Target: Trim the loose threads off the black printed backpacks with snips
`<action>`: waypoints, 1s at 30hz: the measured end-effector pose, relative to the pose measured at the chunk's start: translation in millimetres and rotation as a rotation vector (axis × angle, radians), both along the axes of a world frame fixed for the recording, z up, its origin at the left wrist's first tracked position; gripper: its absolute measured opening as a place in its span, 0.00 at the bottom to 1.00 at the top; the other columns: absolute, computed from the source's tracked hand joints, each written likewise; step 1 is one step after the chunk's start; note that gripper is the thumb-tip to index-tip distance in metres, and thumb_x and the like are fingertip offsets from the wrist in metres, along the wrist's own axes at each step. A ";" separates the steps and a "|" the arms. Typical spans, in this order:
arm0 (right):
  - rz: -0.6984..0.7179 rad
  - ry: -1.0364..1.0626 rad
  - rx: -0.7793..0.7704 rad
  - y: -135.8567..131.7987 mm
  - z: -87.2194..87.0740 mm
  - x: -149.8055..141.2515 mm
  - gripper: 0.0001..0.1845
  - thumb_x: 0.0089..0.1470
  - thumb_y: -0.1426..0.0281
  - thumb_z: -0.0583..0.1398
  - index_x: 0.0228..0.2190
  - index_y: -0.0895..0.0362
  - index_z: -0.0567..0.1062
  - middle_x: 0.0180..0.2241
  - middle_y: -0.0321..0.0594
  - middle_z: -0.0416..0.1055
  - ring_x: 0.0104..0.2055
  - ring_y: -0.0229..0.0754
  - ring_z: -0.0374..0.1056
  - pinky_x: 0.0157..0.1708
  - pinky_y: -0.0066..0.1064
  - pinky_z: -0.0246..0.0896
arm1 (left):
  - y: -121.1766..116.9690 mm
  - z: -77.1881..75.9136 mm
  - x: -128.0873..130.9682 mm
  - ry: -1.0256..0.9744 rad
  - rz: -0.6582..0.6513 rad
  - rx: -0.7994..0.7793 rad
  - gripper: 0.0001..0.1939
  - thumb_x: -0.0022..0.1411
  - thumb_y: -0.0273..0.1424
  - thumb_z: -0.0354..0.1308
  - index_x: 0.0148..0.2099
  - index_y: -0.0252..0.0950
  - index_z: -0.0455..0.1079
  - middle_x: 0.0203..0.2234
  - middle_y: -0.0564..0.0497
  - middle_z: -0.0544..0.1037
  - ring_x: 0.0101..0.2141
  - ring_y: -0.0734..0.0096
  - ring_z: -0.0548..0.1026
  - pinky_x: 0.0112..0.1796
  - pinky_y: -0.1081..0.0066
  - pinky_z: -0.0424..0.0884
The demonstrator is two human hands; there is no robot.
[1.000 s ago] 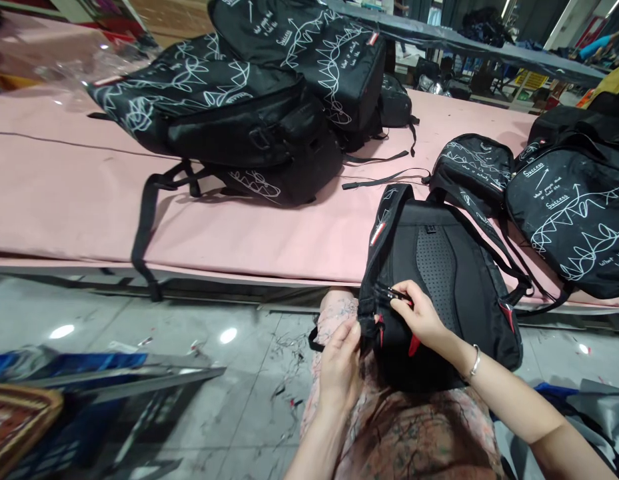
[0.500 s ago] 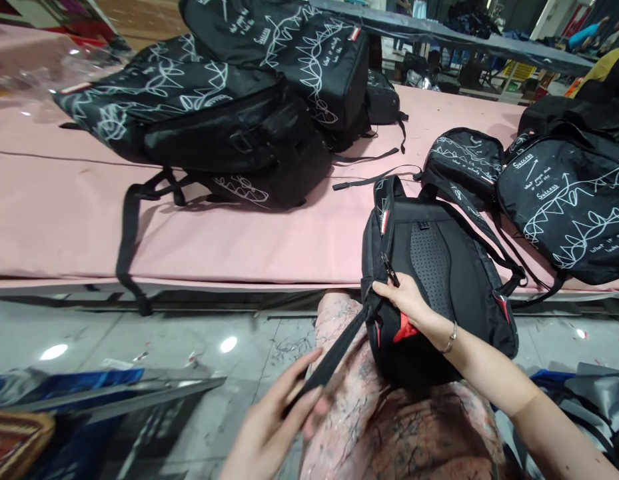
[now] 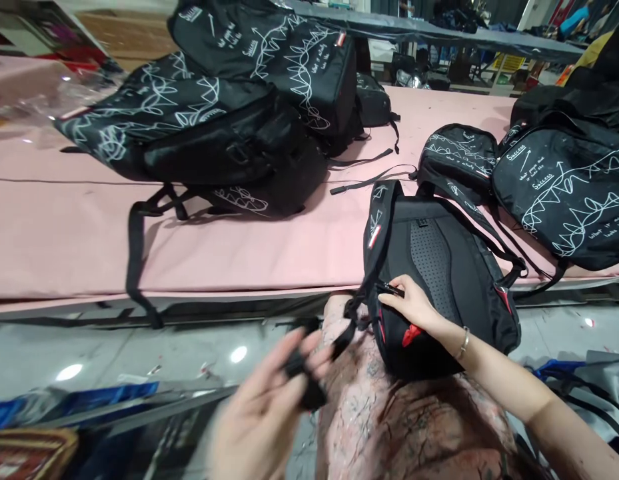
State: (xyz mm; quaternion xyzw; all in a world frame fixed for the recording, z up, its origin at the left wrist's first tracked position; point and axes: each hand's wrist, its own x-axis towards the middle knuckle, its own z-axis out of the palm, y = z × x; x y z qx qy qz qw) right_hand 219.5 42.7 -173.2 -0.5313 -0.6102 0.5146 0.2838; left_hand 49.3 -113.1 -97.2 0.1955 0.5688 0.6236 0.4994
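Note:
A black backpack [image 3: 404, 227] leans on the pink table edge and my lap, its padded back panel facing me. My right hand [image 3: 412, 303] lies over its lower left side, fingers closed on a slim black tool that looks like thread snips [image 3: 390, 289]. Under that wrist a bit of red material [image 3: 412, 335] shows on the bag. To the left, off the bag, my left hand [image 3: 274, 393] is smeared by motion, with the black webbing strap [image 3: 343, 341] bunched between its fingers. The strap runs up to the backpack's left shoulder strap [image 3: 376, 230].
Several black backpacks with white scribble print [image 3: 189, 127] lie piled on the pink table [image 3: 259, 257] at left. A small printed bag [image 3: 459, 157] and a larger printed backpack [image 3: 564, 193] sit at right. Clear plastic wrap [image 3: 54, 100] lies far left. A woven seat [image 3: 29, 453] shows lower left.
My left hand has gathered the strap, which was stretched out straight before. The snips in my right hand have turned from steep to nearly level, and the shoulder strap lies flatter.

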 end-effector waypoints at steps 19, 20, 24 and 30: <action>0.331 -0.015 0.560 -44.9 32.9 39.8 0.06 0.57 0.69 0.56 0.32 0.55 0.73 0.29 0.38 0.71 0.32 0.40 0.65 0.32 0.31 0.56 | 29.0 -15.5 49.3 -0.292 -0.285 -0.015 0.32 0.51 0.28 0.63 0.59 0.38 0.61 0.56 0.42 0.66 0.57 0.55 0.60 0.57 0.61 0.58; 0.313 -0.017 0.557 -44.8 32.6 40.7 0.06 0.57 0.69 0.56 0.32 0.55 0.73 0.29 0.38 0.71 0.32 0.40 0.65 0.32 0.31 0.56 | 29.0 -15.4 49.9 -0.294 -0.285 -0.020 0.32 0.51 0.28 0.63 0.59 0.38 0.61 0.56 0.42 0.66 0.57 0.56 0.60 0.57 0.61 0.58; 0.277 0.016 0.511 -47.6 35.6 44.8 0.05 0.57 0.69 0.56 0.34 0.55 0.72 0.30 0.39 0.70 0.32 0.40 0.65 0.31 0.30 0.57 | 30.2 -16.1 51.0 -0.290 -0.287 -0.033 0.33 0.52 0.28 0.63 0.60 0.38 0.59 0.56 0.41 0.66 0.57 0.57 0.61 0.56 0.64 0.59; 0.370 -0.035 0.580 -48.8 42.0 44.8 0.07 0.58 0.69 0.54 0.34 0.55 0.72 0.30 0.40 0.71 0.33 0.41 0.65 0.32 0.31 0.56 | 32.8 -20.6 53.1 -0.223 -0.341 -0.058 0.35 0.51 0.32 0.64 0.61 0.37 0.58 0.55 0.40 0.67 0.56 0.55 0.63 0.54 0.64 0.61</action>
